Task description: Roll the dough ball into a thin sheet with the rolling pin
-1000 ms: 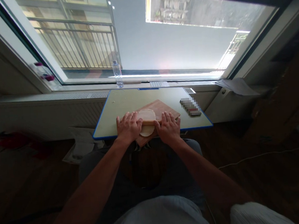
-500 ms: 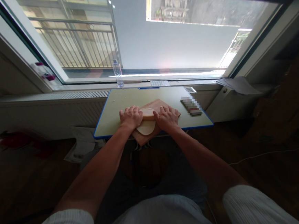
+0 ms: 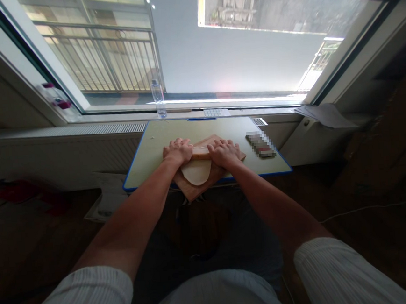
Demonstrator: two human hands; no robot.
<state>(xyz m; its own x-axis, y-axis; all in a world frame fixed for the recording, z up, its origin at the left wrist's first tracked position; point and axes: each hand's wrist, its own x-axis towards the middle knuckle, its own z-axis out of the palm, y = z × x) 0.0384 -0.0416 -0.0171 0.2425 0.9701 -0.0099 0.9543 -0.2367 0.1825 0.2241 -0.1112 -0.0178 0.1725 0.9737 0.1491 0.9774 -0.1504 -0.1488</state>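
Observation:
A wooden rolling pin (image 3: 201,156) lies across a flat round of pale dough (image 3: 196,172). Its left end is under my left hand (image 3: 177,152), whose fingers curl over it. My right hand (image 3: 224,153) grips the other end from above in the same way. Only the pin's middle shows between the hands. Beneath the dough is a wooden board (image 3: 190,189), set at an angle, with its near corner past the table's front edge. More of the dough shows on the near side of the pin than on the far side.
The small table (image 3: 144,168) has a blue rim and stands against the windowsill. A blurred-out flat object (image 3: 260,144) lies at its right. A clear bottle (image 3: 158,99) stands on the sill, with papers (image 3: 326,115) farther right. A small white bit lies at the table's left.
Both hands and the rolling pin have moved a little away from me over the dough. More dough now shows on the near side.

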